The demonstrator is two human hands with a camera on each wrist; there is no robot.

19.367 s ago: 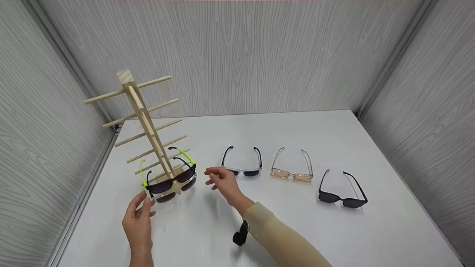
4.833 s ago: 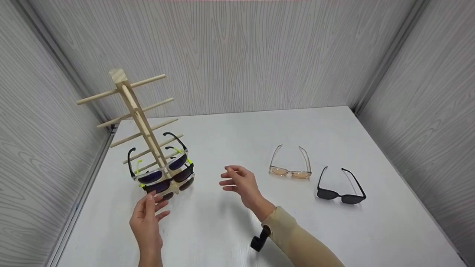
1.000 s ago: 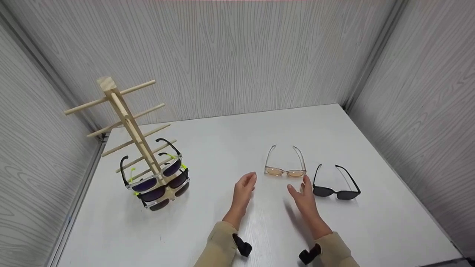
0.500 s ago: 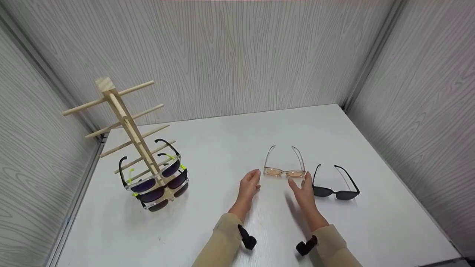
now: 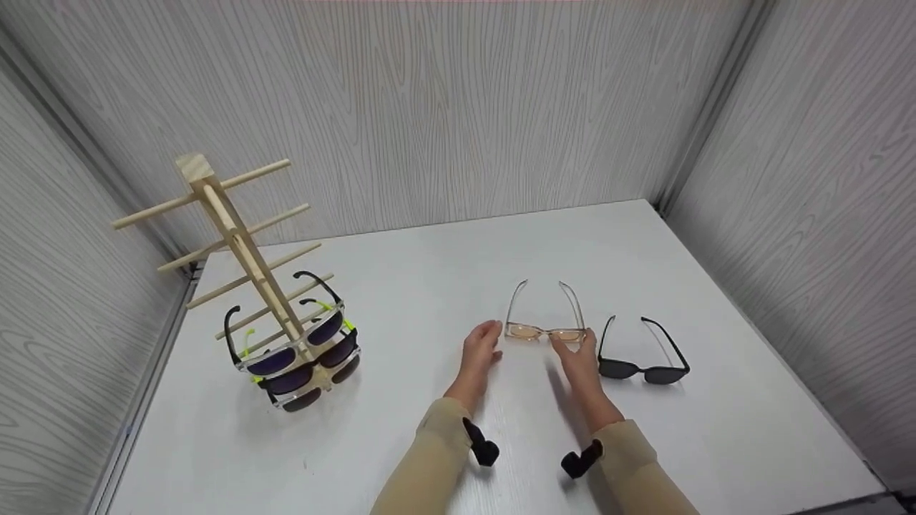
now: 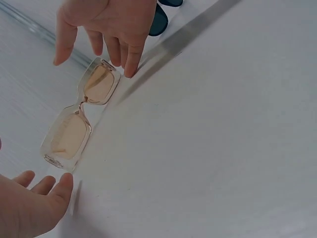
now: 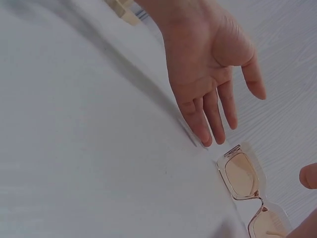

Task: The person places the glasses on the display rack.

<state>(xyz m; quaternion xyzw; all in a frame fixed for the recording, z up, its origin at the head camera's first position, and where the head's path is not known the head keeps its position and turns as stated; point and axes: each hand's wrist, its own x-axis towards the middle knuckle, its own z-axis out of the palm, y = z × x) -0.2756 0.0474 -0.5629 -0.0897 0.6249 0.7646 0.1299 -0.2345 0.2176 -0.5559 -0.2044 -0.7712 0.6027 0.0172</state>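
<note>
A pair of clear-framed glasses with peach lenses (image 5: 526, 332) lies on the white table, temples pointing away from me. My left hand (image 5: 478, 355) is just off its left end, fingers extended and holding nothing; the right wrist view shows a small gap between those fingertips and the frame (image 7: 241, 173). At the other end is my right hand (image 5: 581, 365), thumb and fingers spread around the corner of the frame. In the left wrist view the fingertips of that right hand (image 6: 111, 25) overlap the frame's end (image 6: 69, 136); whether they touch it I cannot tell.
Black sunglasses (image 5: 664, 374) lie just right of my right hand. A wooden display rack (image 5: 247, 257) stands at the left; its lower pegs carry three pairs, topmost clear-fronted sunglasses (image 5: 272, 362) with black temples. Panelled walls enclose the table's back and sides.
The clear-fronted sunglasses with black temples went from the table onto the rack. Both hands have since come right to the peach-lens glasses, and over the last second closed in on its ends.
</note>
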